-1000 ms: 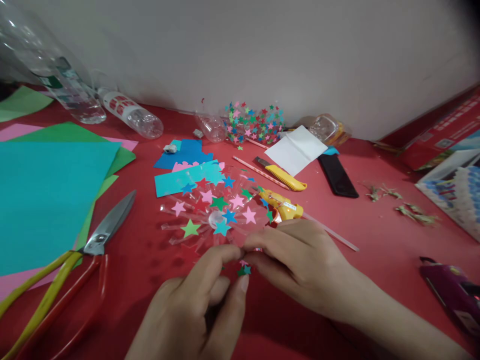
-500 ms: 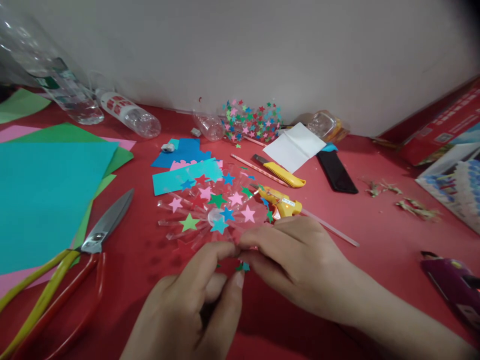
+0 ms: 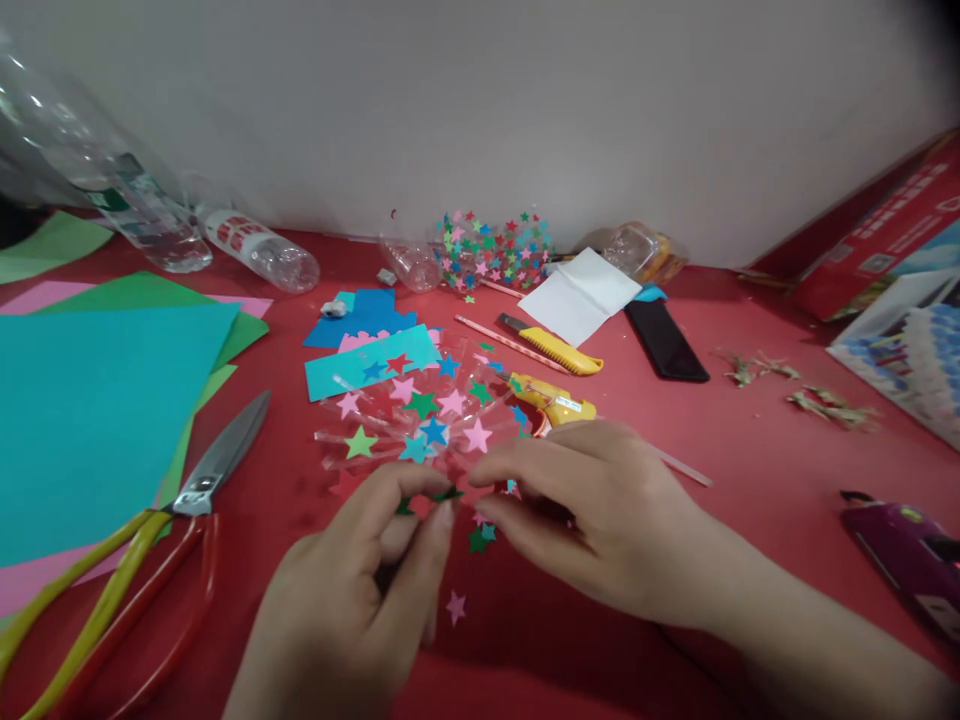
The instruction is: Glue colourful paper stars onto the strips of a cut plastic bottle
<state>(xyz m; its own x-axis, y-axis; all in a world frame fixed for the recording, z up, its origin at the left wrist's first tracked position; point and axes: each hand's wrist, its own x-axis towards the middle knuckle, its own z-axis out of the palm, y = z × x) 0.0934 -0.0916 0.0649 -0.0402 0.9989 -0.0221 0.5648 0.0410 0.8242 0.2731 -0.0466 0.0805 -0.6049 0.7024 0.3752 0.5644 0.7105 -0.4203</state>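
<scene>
My left hand (image 3: 349, 585) pinches a small dark green star (image 3: 448, 494) between thumb and forefinger. Close by on the right, my right hand (image 3: 600, 510) has thumb and forefinger apart, with nothing visible between them. Just beyond both hands spreads a clear plastic piece (image 3: 433, 432), cut into strips that fan out from a round middle. Pink, blue, red and green paper stars dot it. Below the fingers, a pink star (image 3: 456, 607) and a green star (image 3: 478, 541) show against the red surface. My hands cover the near part of the plastic piece.
A yellow glue gun (image 3: 559, 402), a yellow box cutter (image 3: 562, 350) and a black phone (image 3: 667, 340) lie beyond my right hand. Large scissors (image 3: 199, 490) and coloured paper (image 3: 97, 420) are at left. Plastic bottles (image 3: 259, 245) and star-covered clear plastic (image 3: 495, 250) line the wall.
My hands have drawn apart; the left moved slightly left with a green star in its pinch, and the right thumb and forefinger opened. A pink star now shows below them.
</scene>
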